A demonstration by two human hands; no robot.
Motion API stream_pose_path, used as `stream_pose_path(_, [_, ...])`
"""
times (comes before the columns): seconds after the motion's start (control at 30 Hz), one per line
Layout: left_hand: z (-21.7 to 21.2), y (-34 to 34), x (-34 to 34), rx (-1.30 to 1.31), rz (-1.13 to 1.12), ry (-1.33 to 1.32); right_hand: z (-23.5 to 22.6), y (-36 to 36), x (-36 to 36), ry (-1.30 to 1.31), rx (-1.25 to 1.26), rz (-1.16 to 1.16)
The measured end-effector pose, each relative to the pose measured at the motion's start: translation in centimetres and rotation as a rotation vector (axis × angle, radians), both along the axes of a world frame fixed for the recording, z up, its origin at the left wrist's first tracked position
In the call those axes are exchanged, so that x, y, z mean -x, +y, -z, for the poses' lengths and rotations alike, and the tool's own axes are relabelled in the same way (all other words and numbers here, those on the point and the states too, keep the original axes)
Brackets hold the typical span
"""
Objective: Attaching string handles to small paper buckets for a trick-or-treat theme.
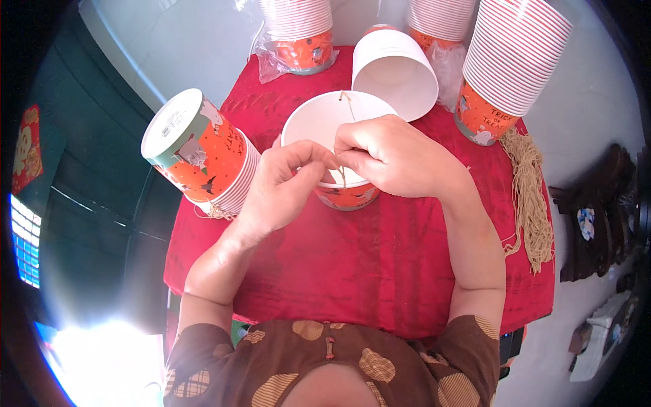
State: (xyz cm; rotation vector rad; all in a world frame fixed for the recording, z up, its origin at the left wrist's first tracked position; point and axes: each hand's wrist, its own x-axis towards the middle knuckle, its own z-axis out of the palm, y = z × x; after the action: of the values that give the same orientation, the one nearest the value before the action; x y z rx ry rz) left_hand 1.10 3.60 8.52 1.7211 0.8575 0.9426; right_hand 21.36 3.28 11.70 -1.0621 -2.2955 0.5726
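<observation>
An orange paper bucket (pixel 347 197) with a white inside stands upright on the red cloth in front of me. Tan twine (pixel 342 178) hangs at its near rim, and another bit of twine (pixel 346 99) passes through the far rim. Over the near rim, my left hand (pixel 288 180) and my right hand (pixel 400 156) meet fingertip to fingertip, both closed in a pinch on the twine. The exact strand between the fingertips is mostly hidden by my fingers.
Upside-down stacked buckets (pixel 203 152) stand at left, with twine at their rims. A white bucket (pixel 397 71) lies tipped behind. Tall bucket stacks (pixel 519 54) and a plastic-wrapped stack (pixel 302 41) line the back. A twine bundle (pixel 527 203) drapes over the right side of the red-clothed table (pixel 380 271).
</observation>
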Motion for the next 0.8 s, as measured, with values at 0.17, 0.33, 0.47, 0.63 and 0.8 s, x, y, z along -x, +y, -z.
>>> stream_pose_path(0.17, [-1.1, -0.1, 0.8, -0.137, 0.135, 0.2, -0.2, -0.6, 0.2, 0.138, -0.031, -0.089])
stream_pose_path(0.33, [-0.8, -0.1, 0.3, -0.438, 0.127, 0.36, -0.4, -0.6, -0.3, 0.109, -0.083, -0.119])
stream_pose_path(0.47, [-0.8, -0.5, 0.0, -0.492, 0.051, 0.414, -0.7, -0.9, -1.0, 0.067, -0.071, -0.115])
stream_pose_path(0.63, [-0.7, -1.0, -0.4, -0.54, 0.041, 0.427, -0.5, -0.9, -1.0, 0.059, -0.076, -0.114])
stream_pose_path(0.8, [-0.2, -1.3, -0.8, -0.582, 0.007, 0.337, -0.5, -1.0, -0.8, 0.05, -0.068, -0.107])
